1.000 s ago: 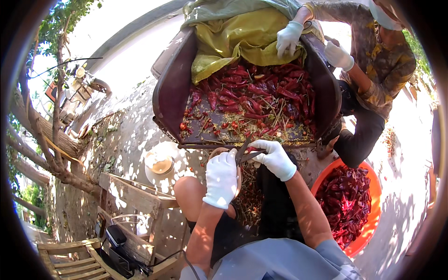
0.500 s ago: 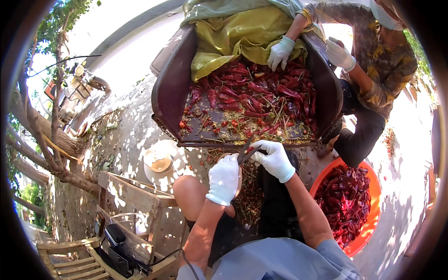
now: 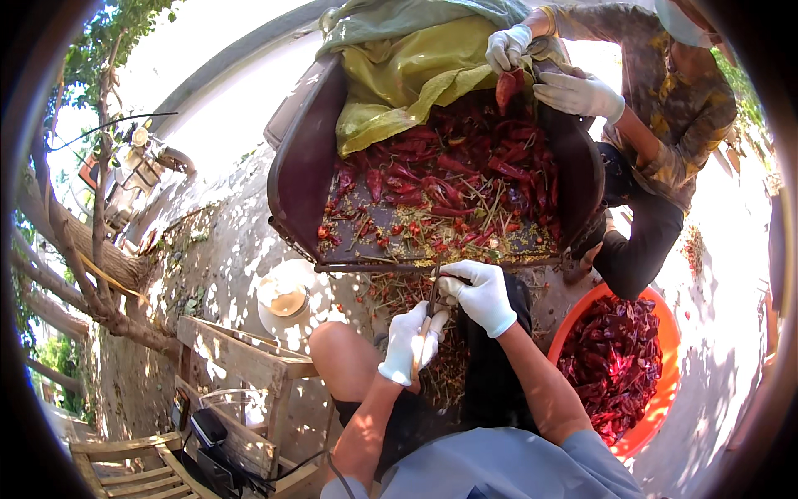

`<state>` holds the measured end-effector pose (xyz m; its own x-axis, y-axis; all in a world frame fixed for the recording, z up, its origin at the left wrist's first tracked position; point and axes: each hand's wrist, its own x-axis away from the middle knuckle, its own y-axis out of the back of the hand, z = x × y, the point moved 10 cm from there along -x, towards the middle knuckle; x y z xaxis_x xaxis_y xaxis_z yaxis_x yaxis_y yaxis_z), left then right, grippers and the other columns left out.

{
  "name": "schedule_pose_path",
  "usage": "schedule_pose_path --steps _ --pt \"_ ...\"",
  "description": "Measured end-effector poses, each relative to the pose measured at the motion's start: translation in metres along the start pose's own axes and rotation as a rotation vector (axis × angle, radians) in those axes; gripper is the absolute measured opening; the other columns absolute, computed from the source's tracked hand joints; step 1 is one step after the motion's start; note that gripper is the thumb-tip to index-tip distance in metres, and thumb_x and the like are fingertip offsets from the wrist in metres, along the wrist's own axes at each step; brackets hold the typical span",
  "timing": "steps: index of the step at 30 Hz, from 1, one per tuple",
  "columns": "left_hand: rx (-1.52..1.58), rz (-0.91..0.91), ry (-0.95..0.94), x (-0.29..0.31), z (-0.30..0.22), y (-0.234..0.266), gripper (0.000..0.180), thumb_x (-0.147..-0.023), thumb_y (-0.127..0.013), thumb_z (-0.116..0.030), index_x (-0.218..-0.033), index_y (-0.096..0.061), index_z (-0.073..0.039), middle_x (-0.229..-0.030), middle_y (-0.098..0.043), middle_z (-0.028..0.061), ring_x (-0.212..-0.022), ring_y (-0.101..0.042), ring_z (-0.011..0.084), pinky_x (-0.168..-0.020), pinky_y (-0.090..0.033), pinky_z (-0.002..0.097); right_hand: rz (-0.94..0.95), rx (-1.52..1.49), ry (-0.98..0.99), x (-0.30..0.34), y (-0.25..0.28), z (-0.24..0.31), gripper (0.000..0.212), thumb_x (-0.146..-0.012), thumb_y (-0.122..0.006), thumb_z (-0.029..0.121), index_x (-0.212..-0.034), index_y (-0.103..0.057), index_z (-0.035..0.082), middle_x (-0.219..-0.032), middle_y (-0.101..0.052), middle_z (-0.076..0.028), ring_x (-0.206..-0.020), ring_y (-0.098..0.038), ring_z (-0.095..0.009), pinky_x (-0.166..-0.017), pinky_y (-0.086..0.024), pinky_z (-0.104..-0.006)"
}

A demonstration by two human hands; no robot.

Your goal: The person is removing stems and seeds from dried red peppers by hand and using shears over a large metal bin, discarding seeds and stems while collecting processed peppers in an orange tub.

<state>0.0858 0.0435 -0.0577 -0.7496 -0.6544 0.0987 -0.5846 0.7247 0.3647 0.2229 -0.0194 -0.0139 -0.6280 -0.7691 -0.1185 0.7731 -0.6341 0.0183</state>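
My left hand [image 3: 405, 341], in a white glove, is closed around scissors [image 3: 434, 293] with dark blades and tan handles; the blades point away from me. At the blades my gloved right hand [image 3: 482, 295] has its fingers pinched together; a thin dark-red bit shows there, too small to name. Just beyond both hands is the open end of a dark metal cart bed [image 3: 309, 158]. Dried red chili peppers [image 3: 432, 187] lie heaped in it, with loose stems and yellow seeds towards its near edge.
An orange tub [image 3: 672, 358] of red pepper pieces stands at my right. Across the cart, a co-worker's gloved hands [image 3: 582, 93] hold a red pepper. Yellow-green cloth [image 3: 407, 71] covers the cart's far part. A wooden bench [image 3: 237, 353] and a pale round container [image 3: 284, 293] are at left.
My left hand has turned and moved slightly nearer to me, the scissor blades now more upright. The co-worker's hand has left the heap, and a pepper is now between their hands.
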Motion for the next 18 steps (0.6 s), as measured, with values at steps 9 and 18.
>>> schedule_pose_path --steps 9,18 --pt "-0.047 -0.216 0.125 -0.015 -0.013 0.067 0.035 -0.092 -0.070 -0.027 -0.115 -0.063 -0.002 -0.064 -0.061 0.0021 -0.048 -0.054 0.0087 -0.045 -0.042 0.0252 -0.135 -0.134 -0.170 -0.003 0.027 -0.001 0.021 -0.092 -0.067 0.011 -0.108 -0.070 -0.002 -0.083 -0.069 -0.003 -0.069 -0.063 -0.008 -0.063 -0.053 -0.0229" --pt "-0.915 -0.416 0.220 -0.103 0.004 0.153 0.051 -0.082 -0.071 -0.036 -0.128 -0.063 -0.017 -0.090 -0.073 0.0126 -0.087 -0.070 0.0323 -0.077 -0.054 0.0431 -0.566 0.058 -0.207 0.115 0.166 0.014 0.022 -0.091 -0.064 0.004 -0.111 -0.068 -0.004 -0.088 -0.069 -0.006 -0.070 -0.061 -0.008 -0.064 -0.051 -0.0228"
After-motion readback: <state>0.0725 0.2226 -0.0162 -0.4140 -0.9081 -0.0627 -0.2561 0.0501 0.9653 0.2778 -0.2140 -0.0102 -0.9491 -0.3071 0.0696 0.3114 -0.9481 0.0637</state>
